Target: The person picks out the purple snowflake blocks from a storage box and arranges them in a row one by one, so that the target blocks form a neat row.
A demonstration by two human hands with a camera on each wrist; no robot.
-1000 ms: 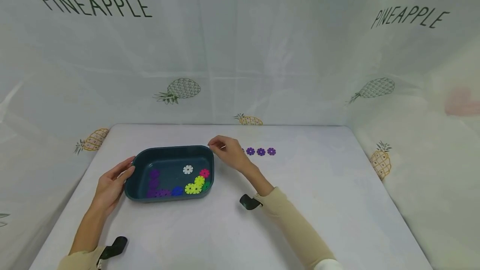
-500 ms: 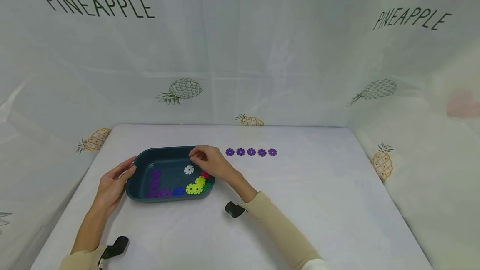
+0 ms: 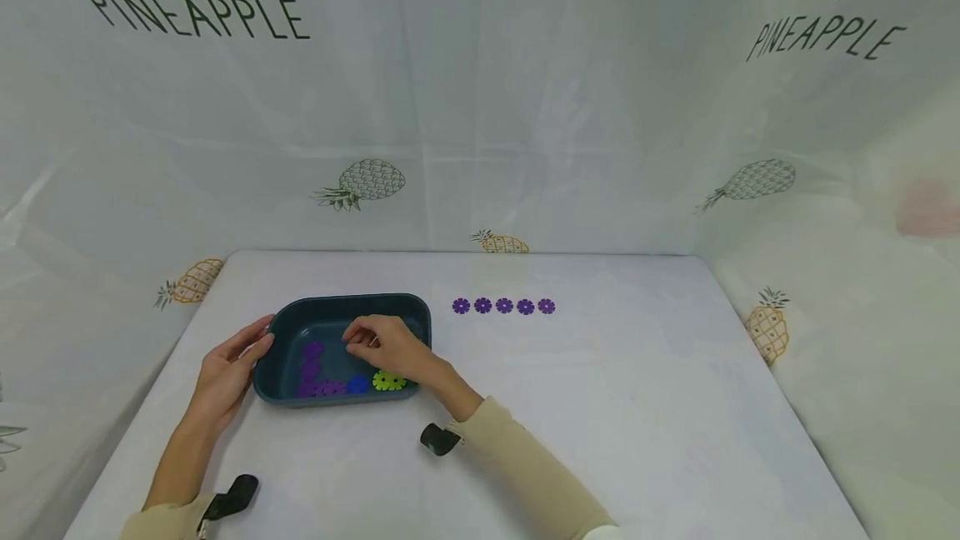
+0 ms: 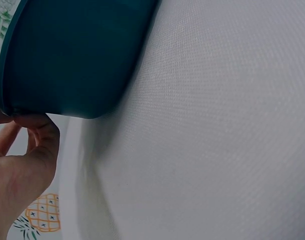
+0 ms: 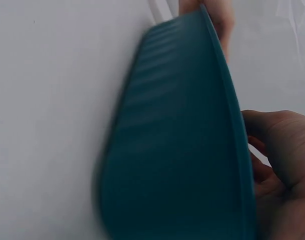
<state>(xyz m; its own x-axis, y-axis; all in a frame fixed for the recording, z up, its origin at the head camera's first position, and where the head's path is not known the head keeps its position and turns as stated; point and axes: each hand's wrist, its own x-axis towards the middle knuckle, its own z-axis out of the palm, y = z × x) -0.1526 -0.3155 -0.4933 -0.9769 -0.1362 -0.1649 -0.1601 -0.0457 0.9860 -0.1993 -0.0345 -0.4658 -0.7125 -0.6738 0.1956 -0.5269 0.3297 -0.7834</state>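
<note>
A dark teal tray (image 3: 341,399) sits on the left part of the table with flower-shaped plastic discs inside it. Purple discs (image 3: 310,369) lie along its left side, a blue disc (image 3: 357,384) in the front and yellow discs (image 3: 388,381) near the front right. My left hand (image 3: 225,373) grips the tray's left end by the rim, thumb and fingers pinching it in the left wrist view. Over the tray's inside hovers my right hand (image 3: 390,348), fingers loosely bent, with nothing visible between them. It covers the right part of the tray's contents.
To the right of the tray, several purple discs (image 3: 504,306) lie in a straight, evenly spaced row on the white table (image 3: 637,407). A pineapple-print cloth (image 3: 570,123) hangs behind and around the table.
My right hand has moved left, from beside the row of discs, over the tray's right rim and above its inside. The row's left end is uncovered. My left hand keeps its place on the tray.
</note>
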